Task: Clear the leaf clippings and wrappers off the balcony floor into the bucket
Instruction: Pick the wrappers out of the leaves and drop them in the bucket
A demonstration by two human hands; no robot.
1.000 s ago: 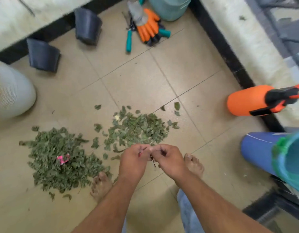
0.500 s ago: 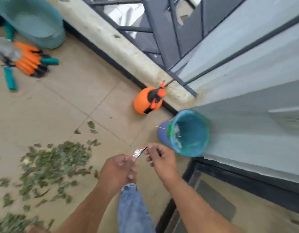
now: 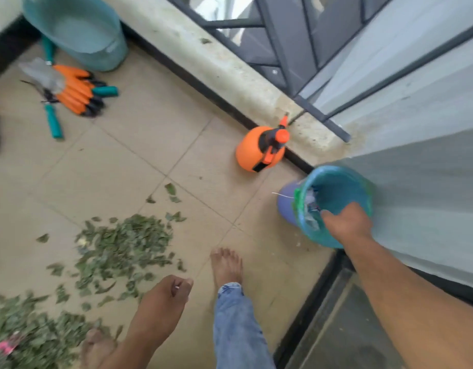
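Observation:
The blue bucket with a teal liner stands at the right, against the wall. My right hand reaches over its rim, fingers down inside next to silvery wrappers; what the fingers hold is hidden. My left hand hangs at bottom centre with loosely curled fingers, and I see nothing in it. Green leaf clippings lie in a pile on the tiles to the left. A second leaf pile at the bottom left has a pink wrapper in it.
An orange spray bottle stands beside the ledge, just left of the bucket. A teal basin, orange gloves and teal-handled shears lie at the top left. My bare foot is between the leaves and the door track.
My hands have parted: the right hand moved from in front of me into the bucket mouth, and the left hand dropped away. The silvery wrapper held between them no longer shows.

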